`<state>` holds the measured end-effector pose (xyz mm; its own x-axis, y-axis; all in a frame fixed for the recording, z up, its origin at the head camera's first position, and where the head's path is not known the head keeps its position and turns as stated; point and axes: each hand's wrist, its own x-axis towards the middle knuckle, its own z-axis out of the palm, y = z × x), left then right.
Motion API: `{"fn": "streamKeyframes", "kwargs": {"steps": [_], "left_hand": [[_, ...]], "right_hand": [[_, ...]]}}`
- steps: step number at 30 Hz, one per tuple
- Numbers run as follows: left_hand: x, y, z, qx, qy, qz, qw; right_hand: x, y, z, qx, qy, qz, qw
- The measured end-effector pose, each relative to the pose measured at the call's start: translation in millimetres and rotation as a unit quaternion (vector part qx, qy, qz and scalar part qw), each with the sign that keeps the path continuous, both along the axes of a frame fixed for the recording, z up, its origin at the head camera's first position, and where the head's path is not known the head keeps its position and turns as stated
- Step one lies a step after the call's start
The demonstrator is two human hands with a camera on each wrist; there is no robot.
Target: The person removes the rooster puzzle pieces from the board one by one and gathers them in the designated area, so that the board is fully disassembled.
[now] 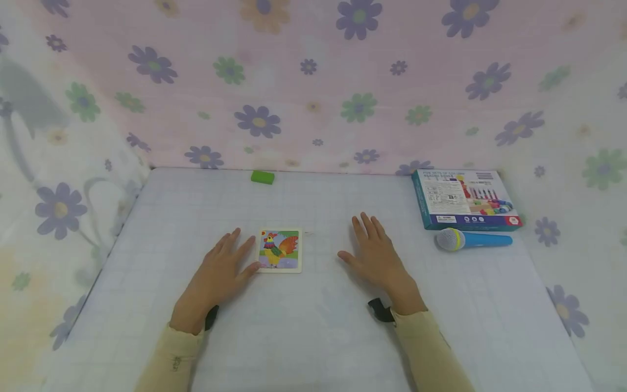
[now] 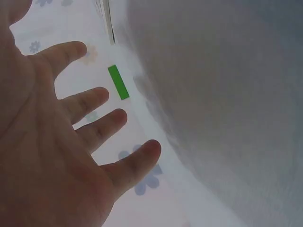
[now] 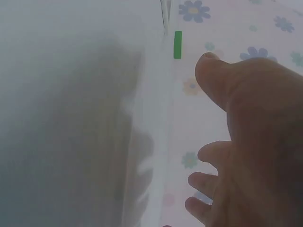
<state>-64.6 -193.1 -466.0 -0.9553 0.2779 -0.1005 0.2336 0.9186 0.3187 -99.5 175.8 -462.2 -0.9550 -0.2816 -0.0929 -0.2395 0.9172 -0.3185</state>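
Observation:
A square picture board (image 1: 278, 251) with a colourful rooster and a white border lies on the white table. My left hand (image 1: 220, 270) is just left of it, fingers spread. Its thumb tip overlaps the board's lower left edge in the head view; whether it touches, I cannot tell. In the left wrist view the board (image 2: 108, 21) shows edge-on, beyond the spread fingers. To the right of the board, my right hand (image 1: 377, 258) has its fingers extended and holds nothing. The right wrist view shows this hand (image 3: 258, 123) with thumb and fingers apart.
A green block (image 1: 262, 177) sits near the table's back edge. At the back right lies a flat printed box (image 1: 467, 200), with a blue toy microphone (image 1: 485, 240) in front of it. Flower-patterned cloth (image 1: 313, 87) surrounds the back and sides of the table (image 1: 303, 343).

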Motion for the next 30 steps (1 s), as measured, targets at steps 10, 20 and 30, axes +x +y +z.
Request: {"fn": "streamKeyframes", "kwargs": {"steps": [10, 20, 30], "left_hand": [[4.3, 6.1, -3.4, -0.002, 0.018, -0.032, 0.9993], [0.7, 13.4, -8.7, 0.012, 0.025, -0.050, 0.9984], [2.7, 12.8, -6.6, -0.001, 0.024, -0.052, 0.9984]], "right_hand": [[-9.8, -28, 0.7, -0.015, -0.023, 0.001, 0.9996], [-26.9, -68, 3.9, -0.036, -0.023, 0.043, 0.9981], [-32.4, -111, 8.4, -0.119, -0.015, 0.068, 0.9904]]}}
